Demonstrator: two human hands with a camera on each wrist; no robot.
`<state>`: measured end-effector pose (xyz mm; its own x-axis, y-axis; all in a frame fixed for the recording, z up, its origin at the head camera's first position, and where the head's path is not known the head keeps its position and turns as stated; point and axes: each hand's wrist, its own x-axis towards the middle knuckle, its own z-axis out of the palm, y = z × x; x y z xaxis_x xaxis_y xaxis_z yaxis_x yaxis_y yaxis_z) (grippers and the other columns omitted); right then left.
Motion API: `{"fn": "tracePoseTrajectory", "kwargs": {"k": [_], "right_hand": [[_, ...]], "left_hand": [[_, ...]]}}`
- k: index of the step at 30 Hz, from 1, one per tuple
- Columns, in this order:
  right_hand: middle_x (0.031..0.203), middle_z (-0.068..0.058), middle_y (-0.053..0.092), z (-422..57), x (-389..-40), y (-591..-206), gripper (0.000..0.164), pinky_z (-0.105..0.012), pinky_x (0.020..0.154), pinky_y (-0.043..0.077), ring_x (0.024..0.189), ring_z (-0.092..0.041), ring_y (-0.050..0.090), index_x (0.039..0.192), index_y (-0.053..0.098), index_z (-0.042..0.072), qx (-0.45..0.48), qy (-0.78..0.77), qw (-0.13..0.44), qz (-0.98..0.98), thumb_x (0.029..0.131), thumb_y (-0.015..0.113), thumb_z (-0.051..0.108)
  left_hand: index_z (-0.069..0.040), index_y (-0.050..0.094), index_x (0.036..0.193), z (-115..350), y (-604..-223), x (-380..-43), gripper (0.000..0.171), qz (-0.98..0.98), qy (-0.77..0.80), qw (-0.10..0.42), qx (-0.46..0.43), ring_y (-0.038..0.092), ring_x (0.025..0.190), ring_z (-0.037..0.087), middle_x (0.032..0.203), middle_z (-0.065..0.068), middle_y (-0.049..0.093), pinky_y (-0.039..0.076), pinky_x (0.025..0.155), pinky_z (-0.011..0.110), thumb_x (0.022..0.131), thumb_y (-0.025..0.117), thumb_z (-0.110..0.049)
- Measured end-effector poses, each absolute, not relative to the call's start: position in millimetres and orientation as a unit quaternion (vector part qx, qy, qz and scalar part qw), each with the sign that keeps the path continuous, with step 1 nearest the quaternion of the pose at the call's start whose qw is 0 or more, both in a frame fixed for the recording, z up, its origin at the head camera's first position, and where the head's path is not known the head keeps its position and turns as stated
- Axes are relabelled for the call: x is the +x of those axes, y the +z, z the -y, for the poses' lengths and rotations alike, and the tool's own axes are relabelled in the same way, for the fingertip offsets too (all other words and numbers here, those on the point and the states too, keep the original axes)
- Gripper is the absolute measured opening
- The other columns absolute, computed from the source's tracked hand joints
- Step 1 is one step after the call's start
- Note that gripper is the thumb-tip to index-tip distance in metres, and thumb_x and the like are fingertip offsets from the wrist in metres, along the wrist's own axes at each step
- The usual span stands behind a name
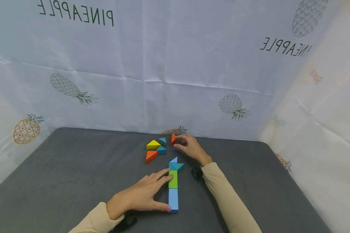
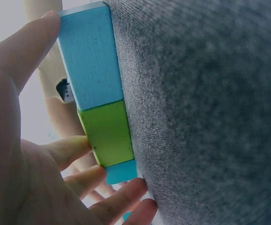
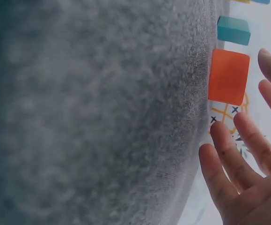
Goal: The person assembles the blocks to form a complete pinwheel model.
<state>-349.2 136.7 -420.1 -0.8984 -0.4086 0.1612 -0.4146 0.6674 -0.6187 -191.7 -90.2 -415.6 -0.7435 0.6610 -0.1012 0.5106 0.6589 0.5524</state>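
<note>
blocks (image 1: 173,183) in line against left hand (image 1: 140,194)

Teal block (image 3: 233,30) leaves narrow gap beside orange block (image 3: 229,76).

Head view: left grip (image 1: 143,194) partly covering the green block (image 1: 174,182)
Bottom edge is cropping both sleeves (image 1: 233,202); the right wrist view's desk (image 3: 79,112) is blurring.

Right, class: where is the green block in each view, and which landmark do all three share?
Head: the green block is low centre, just above the blue block.
Left wrist: left of centre, directly below the blue block.
Right wrist: not in it.
Shared landmark: the grey table.
</note>
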Motion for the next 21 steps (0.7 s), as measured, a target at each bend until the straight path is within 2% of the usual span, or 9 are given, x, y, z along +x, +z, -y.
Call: {"fn": "tracePoseTrajectory", "kwargs": {"k": [13, 21], "right_hand": [[0.138, -0.013, 0.057, -131.2, -362.7, -416.9, 0.042, -0.047, 0.101, 0.049, 0.123, -0.033, 0.057, 0.137, 0.059, 0.011, 0.248, 0.329, -0.028, 0.911, 0.096, 0.066, 0.023], [0.141, -0.01, 0.057, -123.1, -365.5, -412.6, 0.045, -0.048, 0.101, 0.049, 0.12, -0.032, 0.059, 0.141, 0.056, 0.014, 0.256, 0.282, -0.039, 0.924, 0.097, 0.065, 0.024]], "left_hand": [[-0.028, 0.028, 0.157, 89.6, -416.1, -191.9, 0.093, -0.899, 0.249, 0.146, 0.329, 0.031, 0.147, 0.028, 0.166, 0.001, 0.017, 0.032, 0.112, 0.06, 0.082, 0.061, -0.073], [-0.029, 0.027, 0.157, 89.9, -416.6, -193.1, 0.093, -0.899, 0.248, 0.149, 0.329, 0.031, 0.147, 0.029, 0.167, 0.001, 0.016, 0.032, 0.113, 0.06, 0.082, 0.06, -0.074]]}}
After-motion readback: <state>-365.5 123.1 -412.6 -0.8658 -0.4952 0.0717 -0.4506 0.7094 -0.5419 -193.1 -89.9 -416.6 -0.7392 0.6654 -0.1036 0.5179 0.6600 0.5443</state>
